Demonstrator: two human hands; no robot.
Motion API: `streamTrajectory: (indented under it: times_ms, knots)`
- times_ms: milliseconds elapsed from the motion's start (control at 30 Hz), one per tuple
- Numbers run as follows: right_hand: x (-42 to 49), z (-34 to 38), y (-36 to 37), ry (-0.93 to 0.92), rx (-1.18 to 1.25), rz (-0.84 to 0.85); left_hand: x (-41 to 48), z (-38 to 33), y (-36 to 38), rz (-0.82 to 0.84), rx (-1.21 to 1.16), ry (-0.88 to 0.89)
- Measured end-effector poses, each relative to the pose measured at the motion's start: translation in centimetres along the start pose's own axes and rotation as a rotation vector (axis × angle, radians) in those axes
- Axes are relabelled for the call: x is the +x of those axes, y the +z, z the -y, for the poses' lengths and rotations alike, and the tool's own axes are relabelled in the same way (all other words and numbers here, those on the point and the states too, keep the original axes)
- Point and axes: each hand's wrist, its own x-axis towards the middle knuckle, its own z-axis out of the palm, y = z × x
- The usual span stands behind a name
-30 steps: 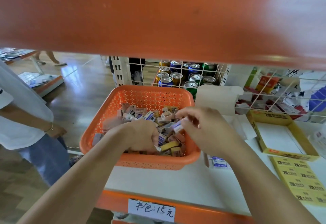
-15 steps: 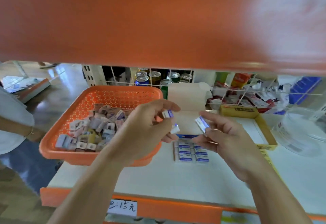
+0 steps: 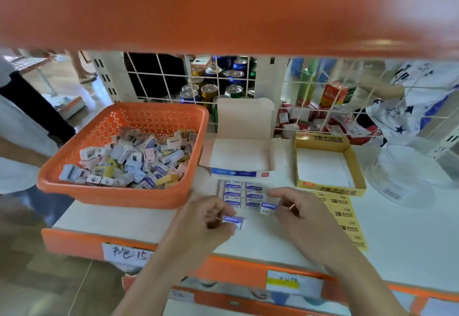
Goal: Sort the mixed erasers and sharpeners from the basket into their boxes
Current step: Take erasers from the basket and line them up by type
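Observation:
An orange basket (image 3: 82, 186) on the white shelf holds a heap of mixed erasers and sharpeners (image 3: 134, 159). To its right stands an open white box (image 3: 239, 156) with a blue front, then an open yellow box (image 3: 330, 164); both look bare inside. Several white-and-blue erasers (image 3: 242, 192) lie in two rows in front of the white box. My left hand (image 3: 206, 221) pinches one eraser (image 3: 233, 220) just above the shelf. My right hand (image 3: 298, 211) pinches another eraser (image 3: 268, 207) at the lower right corner of the rows.
A yellow lid (image 3: 344, 218) lies flat in front of the yellow box. A clear plastic tub (image 3: 407, 171) stands at the right. A wire grid (image 3: 223, 84) with drink cans behind closes the shelf's back. An orange shelf (image 3: 223, 5) hangs overhead. A person (image 3: 22, 141) stands at the left.
Both hands came out of the basket with erasers, moved right and down, and now hold them low beside the rows on the shelf. The camera view shifted right.

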Motion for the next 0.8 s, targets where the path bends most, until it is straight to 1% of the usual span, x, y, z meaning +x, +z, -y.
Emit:
streamTrajectory:
  times_ms: [67, 133, 167, 233, 300, 367, 400, 500, 567, 633, 800]
  knots:
    - [-0.3, 0.1, 0.6, -0.058, -0.147, 0.061, -0.2, 0.9, 0.4, -0.058, 0.051, -0.063]
    - [-0.7, 0.3, 1.0, -0.062, -0.272, 0.137, -0.2, 1.7, 0.7, -0.093, 0.159, -0.070]
    - [-0.8, 0.3, 1.2, -0.052, -0.328, 0.170, -0.3, 1.8, 0.7, -0.087, 0.207, -0.061]
    - [-1.1, 0.3, 1.4, -0.035, -0.396, 0.221, -0.2, 1.9, 0.7, -0.023, 0.290, -0.038]
    - [-1.1, 0.2, 1.6, -0.040, -0.391, 0.243, -0.1, 1.7, 0.6, 0.020, 0.313, -0.016]
    - [-0.9, 0.0, 1.7, -0.045, -0.328, 0.214, 0.2, 1.5, 0.5, 0.015, 0.243, 0.006]
    - [-0.7, -0.1, 1.9, -0.042, -0.265, 0.170, 0.4, 1.4, 0.4, -0.002, 0.214, 0.018]
    - [0.1, -0.1, 2.6, -0.012, -0.078, -0.031, 1.2, 1.7, 0.2, -0.074, 0.135, 0.026]
    - [0.5, -0.3, 3.0, 0.018, -0.030, -0.115, 1.6, 2.2, 0.1, -0.098, 0.096, -0.004]
    - [0.5, -0.3, 3.2, 0.031, -0.055, -0.133, 1.8, 2.6, 0.2, -0.099, 0.110, 0.002]
    - [0.4, 0.0, 2.6, -0.010, -0.345, -0.096, 1.5, 3.5, -0.7, -0.021, 0.342, 0.071]
